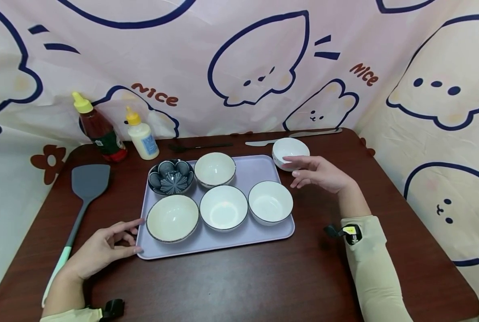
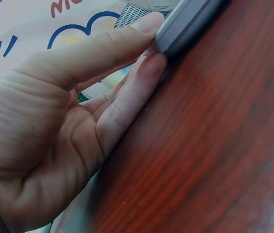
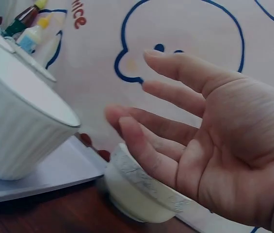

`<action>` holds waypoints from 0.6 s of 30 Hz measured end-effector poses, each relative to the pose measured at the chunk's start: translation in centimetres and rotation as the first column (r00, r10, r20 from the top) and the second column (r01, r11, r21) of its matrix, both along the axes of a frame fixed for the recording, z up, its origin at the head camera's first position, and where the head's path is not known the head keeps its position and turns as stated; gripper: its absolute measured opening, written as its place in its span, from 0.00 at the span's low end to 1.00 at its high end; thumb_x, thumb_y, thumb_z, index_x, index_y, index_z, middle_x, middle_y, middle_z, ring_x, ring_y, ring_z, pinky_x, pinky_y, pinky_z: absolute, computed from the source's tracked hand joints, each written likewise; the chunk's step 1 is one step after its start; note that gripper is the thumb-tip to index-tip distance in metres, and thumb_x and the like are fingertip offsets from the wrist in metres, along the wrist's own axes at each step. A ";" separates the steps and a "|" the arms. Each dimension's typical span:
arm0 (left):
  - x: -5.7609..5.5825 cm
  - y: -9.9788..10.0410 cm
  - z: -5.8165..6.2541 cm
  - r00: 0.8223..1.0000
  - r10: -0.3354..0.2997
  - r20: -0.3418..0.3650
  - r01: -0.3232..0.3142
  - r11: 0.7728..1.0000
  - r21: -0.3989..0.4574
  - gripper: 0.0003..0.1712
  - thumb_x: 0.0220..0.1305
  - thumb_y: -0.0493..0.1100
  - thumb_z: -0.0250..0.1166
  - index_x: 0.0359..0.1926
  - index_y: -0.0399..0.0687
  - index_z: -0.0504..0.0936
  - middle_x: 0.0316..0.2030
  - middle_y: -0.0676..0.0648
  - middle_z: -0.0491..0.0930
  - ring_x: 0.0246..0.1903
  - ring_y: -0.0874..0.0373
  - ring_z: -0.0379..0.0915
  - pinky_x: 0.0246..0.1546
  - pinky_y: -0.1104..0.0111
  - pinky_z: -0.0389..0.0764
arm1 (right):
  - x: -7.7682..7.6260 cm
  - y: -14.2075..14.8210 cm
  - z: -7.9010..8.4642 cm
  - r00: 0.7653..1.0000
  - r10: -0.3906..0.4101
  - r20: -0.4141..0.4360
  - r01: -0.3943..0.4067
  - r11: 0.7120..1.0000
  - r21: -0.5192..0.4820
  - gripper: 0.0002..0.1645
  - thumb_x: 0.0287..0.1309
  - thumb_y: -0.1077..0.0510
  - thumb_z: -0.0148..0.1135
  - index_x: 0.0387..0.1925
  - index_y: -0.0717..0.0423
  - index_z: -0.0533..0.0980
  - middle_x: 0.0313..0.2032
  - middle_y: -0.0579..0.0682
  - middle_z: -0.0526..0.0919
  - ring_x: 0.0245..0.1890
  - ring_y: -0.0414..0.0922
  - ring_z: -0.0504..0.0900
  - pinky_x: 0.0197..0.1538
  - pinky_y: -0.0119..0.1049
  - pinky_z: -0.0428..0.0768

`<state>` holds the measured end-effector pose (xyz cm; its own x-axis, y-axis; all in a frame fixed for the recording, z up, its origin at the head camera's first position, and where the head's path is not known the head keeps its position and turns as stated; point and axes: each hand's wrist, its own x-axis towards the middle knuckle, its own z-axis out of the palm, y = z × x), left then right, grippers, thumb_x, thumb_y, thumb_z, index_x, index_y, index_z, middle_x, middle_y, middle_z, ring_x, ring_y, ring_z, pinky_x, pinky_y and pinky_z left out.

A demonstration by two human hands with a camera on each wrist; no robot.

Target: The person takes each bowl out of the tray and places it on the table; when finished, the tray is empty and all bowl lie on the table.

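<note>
Beside the lilac tray point(image 1: 211, 240), my left hand point(image 1: 104, 248) touches its left edge with the index finger and thumb, the fingers loosely bent. In the left wrist view, fingertips meet the tray's edge point(image 2: 173, 34). My right hand point(image 1: 320, 172) is half extended near a small white bowl point(image 1: 289, 146) behind the tray's right corner. Its fingers hold nothing and overlap the bowl point(image 3: 139, 189) in view; contact cannot be told. On the tray stand several white dark-rimmed bowls, including a large left one point(image 1: 173, 219), a middle one point(image 1: 224, 208) and a right one point(image 1: 270, 202).
A dark patterned bowl point(image 1: 171, 176) and a white bowl point(image 1: 215, 169) occupy the tray's back. Left of it lies a grey spatula point(image 1: 89, 181). A red sauce bottle point(image 1: 100, 132) and a white bottle point(image 1: 143, 138) stand behind. A knife point(image 1: 259, 143) and dark fork point(image 1: 199, 146) lie at the back.
</note>
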<state>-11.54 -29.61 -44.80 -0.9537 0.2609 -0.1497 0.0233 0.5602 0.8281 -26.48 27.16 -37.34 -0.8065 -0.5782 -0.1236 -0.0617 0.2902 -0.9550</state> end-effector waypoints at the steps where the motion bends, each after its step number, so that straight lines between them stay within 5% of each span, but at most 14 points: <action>1: 0.0 0.0 0.0 1.000 0.000 0.000 0.000 1.000 -0.001 0.40 0.58 0.46 0.74 0.70 0.45 0.70 0.46 0.41 0.78 0.38 0.62 0.78 0.36 0.74 0.80 | 0.0 -0.1 -0.2 1.000 0.024 0.008 -0.024 1.000 0.011 0.34 0.69 0.60 0.59 0.73 0.60 0.62 0.66 0.66 0.71 0.41 0.53 0.87 0.48 0.43 0.84; 10: 0.0 -0.2 -0.1 1.000 -0.001 -0.003 0.001 1.000 0.002 0.40 0.58 0.46 0.74 0.69 0.45 0.70 0.45 0.42 0.78 0.38 0.63 0.77 0.36 0.74 0.80 | -0.4 -0.6 -1.8 0.987 0.150 0.059 -0.154 0.986 0.065 0.34 0.66 0.60 0.62 0.71 0.62 0.65 0.60 0.60 0.79 0.32 0.48 0.84 0.40 0.40 0.84; 18: 0.0 -0.1 -0.1 1.000 0.006 -0.009 -0.006 1.000 -0.010 0.40 0.58 0.47 0.75 0.70 0.47 0.71 0.45 0.42 0.78 0.37 0.63 0.78 0.36 0.75 0.79 | -0.4 -0.9 -2.7 0.968 0.218 0.125 -0.231 0.968 0.096 0.34 0.65 0.59 0.64 0.71 0.56 0.67 0.50 0.50 0.84 0.34 0.45 0.84 0.41 0.42 0.85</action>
<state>-11.51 -29.67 -44.92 -0.9565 0.2536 -0.1441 0.0269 0.5685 0.8222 -26.91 26.22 -40.05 -0.6347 -0.7209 -0.2782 -0.0315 0.3839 -0.9229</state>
